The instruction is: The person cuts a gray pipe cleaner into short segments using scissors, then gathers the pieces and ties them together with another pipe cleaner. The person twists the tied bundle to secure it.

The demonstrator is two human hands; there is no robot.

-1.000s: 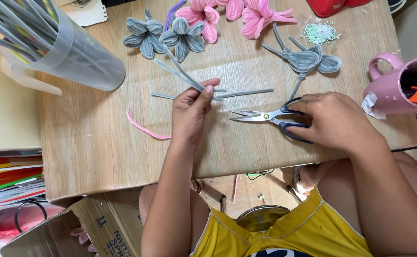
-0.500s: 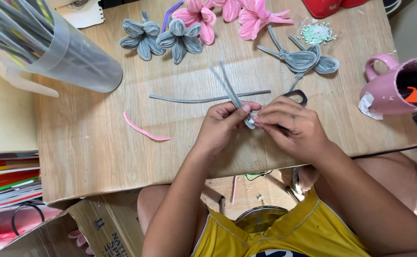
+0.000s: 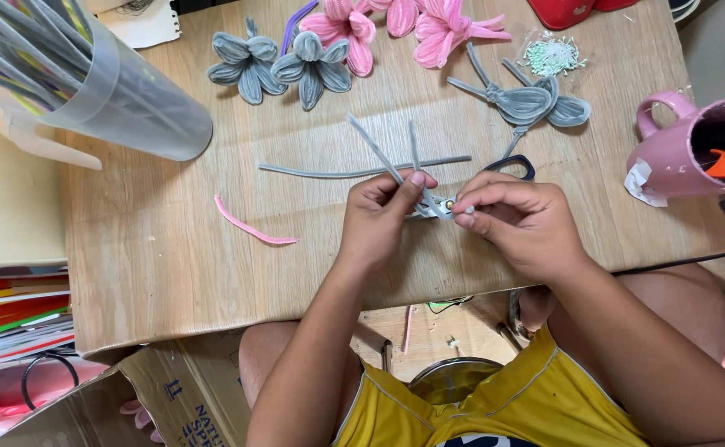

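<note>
In the middle of the frame we see the left hand (image 3: 383, 217) closed around two grey pipe cleaners (image 3: 391, 161). The thumb and the fingers pinch them together near their lower ends, and the free ends rise toward the upper middle of the frame, spreading a little apart. The right hand (image 3: 518, 222) is just beside the left one, to its right. Its thumb and first finger are pressed together on a small end of grey stem at the place where the two hands meet. We cannot tell whether this small piece belongs to the same stems.

Both hands rest over the wooden table (image 3: 156, 248). Under the right hand lie the scissors (image 3: 515, 165); only one dark handle loop shows above the knuckles, and a bit of metal blade shows between the two hands. One long grey stem (image 3: 321, 172) lies flat on the table, behind the held stems.

To the left, well apart, lies a short pink piece (image 3: 251, 228). In the upper left a clear plastic jug (image 3: 122, 99) lies on its side with many stems inside. Along the top edge are two grey flowers (image 3: 284, 64), some pink flowers (image 3: 396, 25) and one unfinished grey flower (image 3: 528, 101). At the right edge stands a pink mug (image 3: 681, 149).
</note>
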